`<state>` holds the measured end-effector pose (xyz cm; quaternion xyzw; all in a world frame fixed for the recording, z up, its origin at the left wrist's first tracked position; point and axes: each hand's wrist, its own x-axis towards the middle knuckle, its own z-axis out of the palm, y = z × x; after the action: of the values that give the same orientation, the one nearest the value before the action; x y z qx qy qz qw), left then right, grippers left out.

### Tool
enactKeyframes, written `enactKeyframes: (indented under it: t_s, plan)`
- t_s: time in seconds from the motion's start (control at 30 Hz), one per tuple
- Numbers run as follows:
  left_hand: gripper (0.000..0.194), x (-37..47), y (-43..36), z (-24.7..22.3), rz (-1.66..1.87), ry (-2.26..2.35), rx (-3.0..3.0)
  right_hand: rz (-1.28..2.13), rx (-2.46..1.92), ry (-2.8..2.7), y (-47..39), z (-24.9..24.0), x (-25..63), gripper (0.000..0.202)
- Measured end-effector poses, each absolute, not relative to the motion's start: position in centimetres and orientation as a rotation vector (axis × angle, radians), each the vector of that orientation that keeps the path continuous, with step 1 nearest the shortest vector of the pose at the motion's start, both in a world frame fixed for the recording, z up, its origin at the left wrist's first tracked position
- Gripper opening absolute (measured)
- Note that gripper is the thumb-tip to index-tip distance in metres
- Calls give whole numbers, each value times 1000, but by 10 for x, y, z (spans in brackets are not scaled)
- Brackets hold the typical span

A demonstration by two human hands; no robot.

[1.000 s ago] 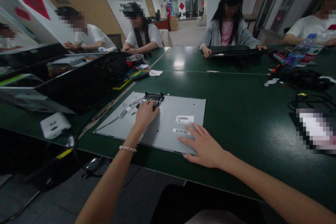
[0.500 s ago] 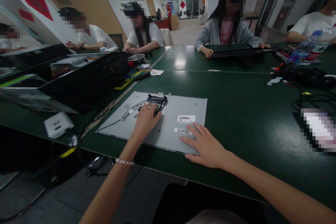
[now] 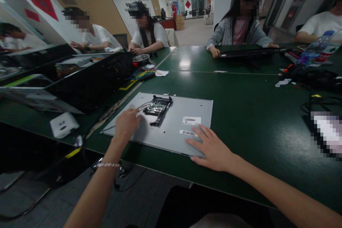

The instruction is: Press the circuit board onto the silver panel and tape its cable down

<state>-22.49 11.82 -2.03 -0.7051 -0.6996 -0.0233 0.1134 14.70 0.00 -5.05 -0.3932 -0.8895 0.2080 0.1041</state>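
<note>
A flat grey metal panel (image 3: 171,135) lies on the green table near its front edge. On its upper part sits a black frame with a circuit board (image 3: 157,108), with thin cables running from its left side. My left hand (image 3: 126,123) is over the panel's left part, its fingers curled at the cables; whether it grips them is hidden. My right hand (image 3: 211,148) rests spread on the panel's lower right corner, its fingertips beside a barcode label (image 3: 188,133). A larger white label (image 3: 191,120) lies just above.
Open black computer cases (image 3: 98,82) stand at the left, with a white box (image 3: 64,125) before them. Cables and bottles (image 3: 315,51) are at the right, near a blurred-out device (image 3: 327,131). Several people sit across the table; one holds a dark panel (image 3: 248,53).
My left hand has moved left, off the circuit board and onto the cables' area, uncovering the board and its black frame. My right hand stays on the panel.
</note>
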Motion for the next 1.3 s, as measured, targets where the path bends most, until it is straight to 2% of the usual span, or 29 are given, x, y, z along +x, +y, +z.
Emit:
enactKeyframes:
  t_s: [0.13,0.3,0.43,0.53,0.8,1.1,1.3]
  plan:
    - [43,-231,126,-10,88,-2005,-1982,610,-1156,-2621,0,-51,147,65]
    - [43,-239,154,29,-74,-1991,-1766,630,-1163,-2612,1,-51,146,65]
    - [44,-223,186,47,-175,-1893,-1823,633,-1162,-2612,1,-52,146,65]
    - [46,-200,210,40,-114,-1845,-1956,625,-1154,-2613,1,-52,145,65]
    - [35,-166,263,-2,105,-1916,-2134,604,-1169,-2609,1,-52,143,64]
    - [42,-158,270,-15,132,-1755,-2314,606,-1145,-2596,2,-54,144,64]
    - [37,-159,279,-16,193,-1743,-2336,605,-1142,-2603,3,-56,144,65]
